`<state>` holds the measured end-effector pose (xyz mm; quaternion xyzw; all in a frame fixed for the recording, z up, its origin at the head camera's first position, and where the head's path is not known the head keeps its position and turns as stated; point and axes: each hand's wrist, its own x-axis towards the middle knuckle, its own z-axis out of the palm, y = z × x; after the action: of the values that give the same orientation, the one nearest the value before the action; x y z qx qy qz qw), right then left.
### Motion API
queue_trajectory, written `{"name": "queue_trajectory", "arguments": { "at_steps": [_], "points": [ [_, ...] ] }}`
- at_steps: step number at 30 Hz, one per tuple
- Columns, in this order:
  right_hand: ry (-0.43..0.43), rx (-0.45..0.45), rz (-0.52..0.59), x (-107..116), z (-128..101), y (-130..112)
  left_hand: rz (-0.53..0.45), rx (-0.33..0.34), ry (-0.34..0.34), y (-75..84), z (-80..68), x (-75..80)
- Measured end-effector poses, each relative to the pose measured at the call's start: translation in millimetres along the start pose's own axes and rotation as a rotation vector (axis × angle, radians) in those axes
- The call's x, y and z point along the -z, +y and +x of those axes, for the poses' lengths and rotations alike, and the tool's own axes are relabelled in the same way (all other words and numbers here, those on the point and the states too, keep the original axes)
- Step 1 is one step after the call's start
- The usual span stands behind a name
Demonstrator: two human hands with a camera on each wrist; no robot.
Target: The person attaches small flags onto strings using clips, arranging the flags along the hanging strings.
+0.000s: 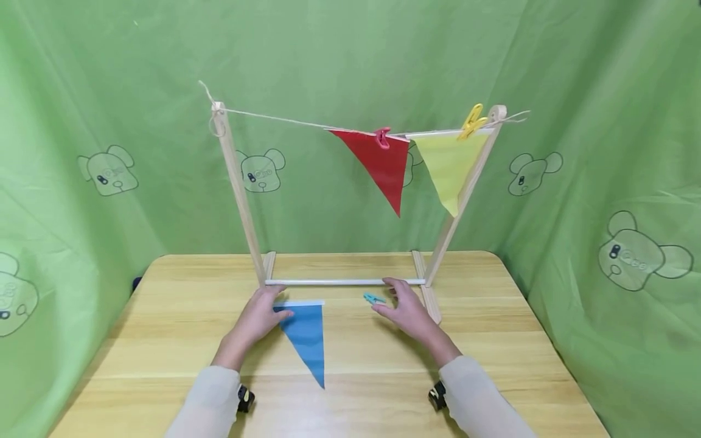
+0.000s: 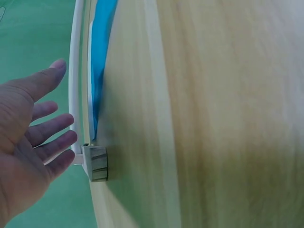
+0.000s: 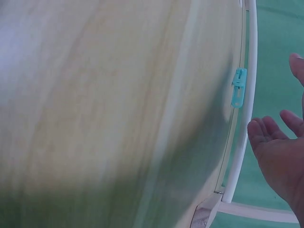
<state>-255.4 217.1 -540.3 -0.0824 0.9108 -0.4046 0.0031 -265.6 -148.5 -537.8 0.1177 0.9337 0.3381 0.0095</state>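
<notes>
My left hand (image 1: 260, 312) hovers over the left top corner of a blue triangular flag (image 1: 308, 331), its fingers spread in the left wrist view. The flag lies on the table with a white strip along its top edge and its tip toward me. On the other side, my right hand (image 1: 406, 309) is beside a teal clothespin (image 1: 373, 298), fingers relaxed and holding nothing. That clothespin (image 3: 239, 88) lies on the tabletop close to the white crossbar. A red flag (image 1: 381, 167) hangs from the string by a red clothespin (image 1: 382, 138), and a yellow flag (image 1: 452, 167) by yellow clothespins (image 1: 472, 121).
A wooden frame has a left post (image 1: 238, 188), a right post (image 1: 465, 198) and a low white crossbar (image 1: 339, 282). The string (image 1: 274, 117) runs between the post tops. Green cloth (image 1: 350, 55) printed with bear faces surrounds the wooden table (image 1: 372, 389).
</notes>
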Motion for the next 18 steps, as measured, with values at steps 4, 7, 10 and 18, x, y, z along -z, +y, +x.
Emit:
{"name": "queue_trajectory", "arguments": {
  "at_steps": [4, 7, 10, 18],
  "points": [
    [-0.007, -0.006, -0.020, -3, 2, 1, 0.043, -0.012, 0.006, -2.2, 1.3, -2.1],
    [-0.009, -0.013, -0.033, -5, 3, 1, 0.074, -0.017, 0.017, -4.5, 2.4, -3.6],
    [-0.018, -0.026, -0.036, -6, 4, 2, 0.105, -0.015, 0.019, -7.8, 3.1, -5.0],
    [-0.041, -0.032, -0.070, -11, 6, 6, 0.144, -0.018, 0.033, -12.2, 3.1, -7.6]
  ]
}}
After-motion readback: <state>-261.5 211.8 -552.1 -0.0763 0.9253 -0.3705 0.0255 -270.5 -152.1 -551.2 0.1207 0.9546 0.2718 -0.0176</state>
